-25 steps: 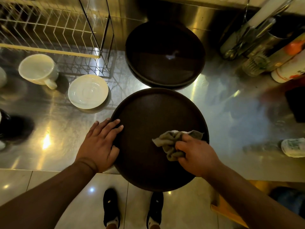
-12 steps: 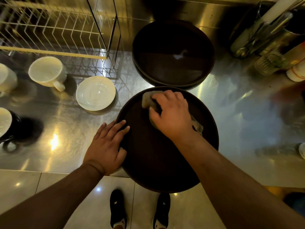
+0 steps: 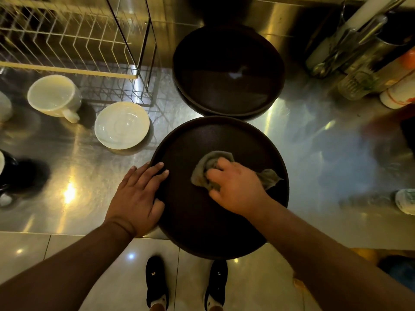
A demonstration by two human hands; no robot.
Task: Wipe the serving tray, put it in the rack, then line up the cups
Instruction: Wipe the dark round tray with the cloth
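A round dark serving tray (image 3: 202, 232) lies on the steel counter, overhanging its front edge. My right hand (image 3: 235, 187) presses a grey cloth (image 3: 202, 167) onto the tray's middle. My left hand (image 3: 139, 198) lies flat on the tray's left rim, fingers spread. A wire rack (image 3: 67, 41) stands at the back left. In front of the rack a white cup (image 3: 54, 97) lies tilted. A second white cup (image 3: 3, 106) and a dark cup (image 3: 6, 173) show partly at the left edge.
Behind the tray sits a stack of similar dark trays (image 3: 226, 72). A white saucer (image 3: 122, 125) lies left of the tray. Bottles and utensil holders (image 3: 368, 63) crowd the back right corner. A bottle (image 3: 406, 200) lies at the right edge. My shoes stand on the tiled floor below.
My right hand has swept the cloth from the tray's near right up to its far edge, then back to the middle. The left hand has stayed on the rim.
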